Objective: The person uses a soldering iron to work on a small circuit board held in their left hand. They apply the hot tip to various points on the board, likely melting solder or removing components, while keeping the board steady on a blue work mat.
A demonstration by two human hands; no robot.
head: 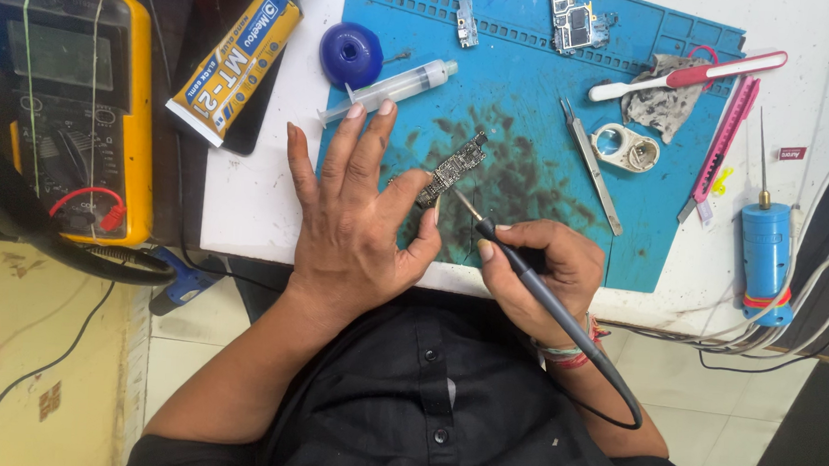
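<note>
Blue silicone work mat (664,161) covers most of the white table (256,196), scorched dark in the middle, and that's where we've got the small circuit board (454,169) lying at a slant. Over on the left sits a yellow multimeter (72,102), with a glue tube (234,63) and a syringe (394,88) near the mat's top-left corner. Tweezers (590,165) lie just right of the board.

Our left hand (354,220) is spread open, fingers flat on the mat, thumb tip touching the board's lower end to pin it. Our right hand (540,273) is closed around the soldering iron (508,252) in a pen grip, tip hovering just beside the board's lower corner.

We'd say the trick is a steady board, a braced wrist, and only brief, light tip contact.
</note>
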